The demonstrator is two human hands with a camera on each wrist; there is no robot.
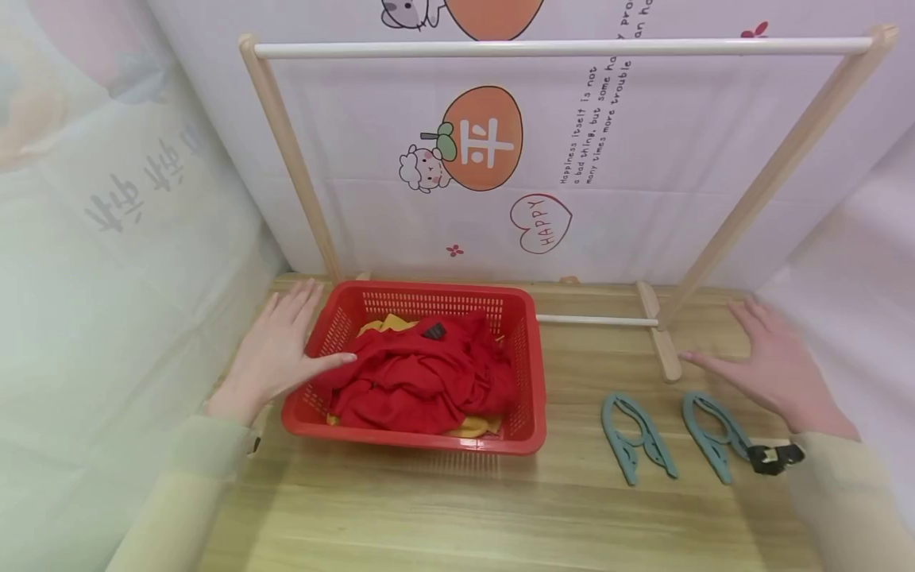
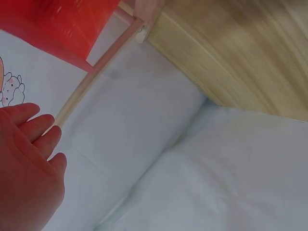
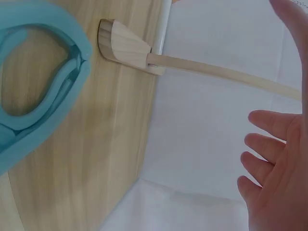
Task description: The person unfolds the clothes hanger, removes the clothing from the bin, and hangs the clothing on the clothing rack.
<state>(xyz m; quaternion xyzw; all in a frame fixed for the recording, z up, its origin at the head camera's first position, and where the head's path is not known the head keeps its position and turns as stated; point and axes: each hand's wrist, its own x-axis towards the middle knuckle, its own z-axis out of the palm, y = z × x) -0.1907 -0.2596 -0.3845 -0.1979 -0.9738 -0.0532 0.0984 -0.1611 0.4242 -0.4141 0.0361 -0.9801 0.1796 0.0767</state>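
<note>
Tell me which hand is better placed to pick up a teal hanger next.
Probably the right hand: it is open, holds nothing, and is close to both teal hangers. The left hand, also empty, is farther off, beside the red basket.

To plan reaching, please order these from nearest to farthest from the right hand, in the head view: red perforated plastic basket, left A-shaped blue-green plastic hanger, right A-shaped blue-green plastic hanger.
From the right hand:
1. Right blue-green hanger: to its lower left in the picture.
2. Left blue-green hanger: farther left.
3. Red basket: farthest left, beyond both hangers.
</note>
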